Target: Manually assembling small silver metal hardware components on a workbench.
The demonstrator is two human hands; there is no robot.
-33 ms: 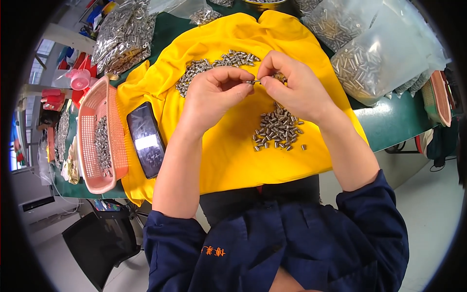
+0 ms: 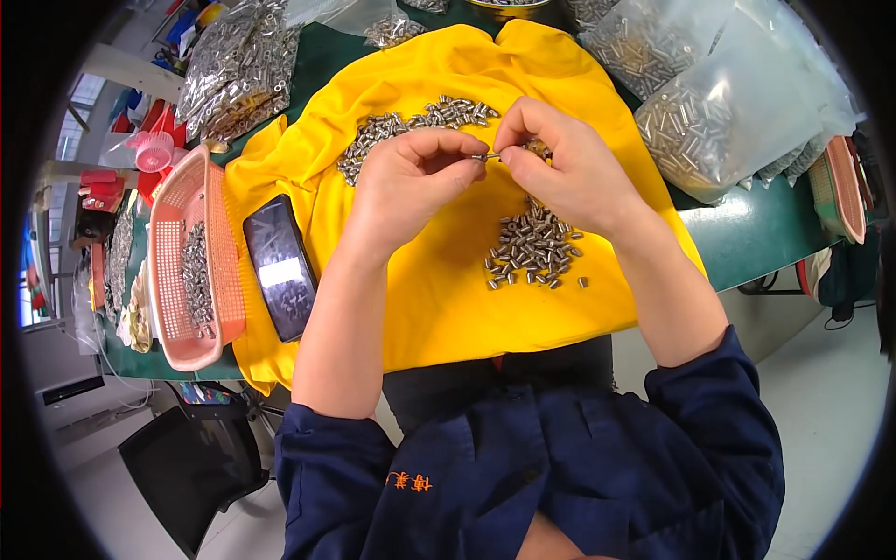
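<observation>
Over the yellow cloth [image 2: 439,308], my two hands meet fingertip to fingertip. My left hand [image 2: 406,187] is closed in a pinch on a small metal part [image 2: 482,158], mostly covered by the fingers. Thumb and forefinger of my right hand [image 2: 583,177] pinch a thin metal piece [image 2: 495,157] in line with it; whether the two are joined I cannot tell. Below my right hand lies a pile of small, short metal cylinders [image 2: 532,247]. A second pile of like metal parts [image 2: 453,112] spreads behind my hands, partly hidden by the left one.
Left of the cloth stands a pink plastic basket [image 2: 182,341] with metal parts inside, and a black phone [image 2: 280,271] lies beside it. Clear bags of metal parts sit at the back left [image 2: 238,70] and back right [image 2: 691,126]. Green table [image 2: 747,247] shows at the right.
</observation>
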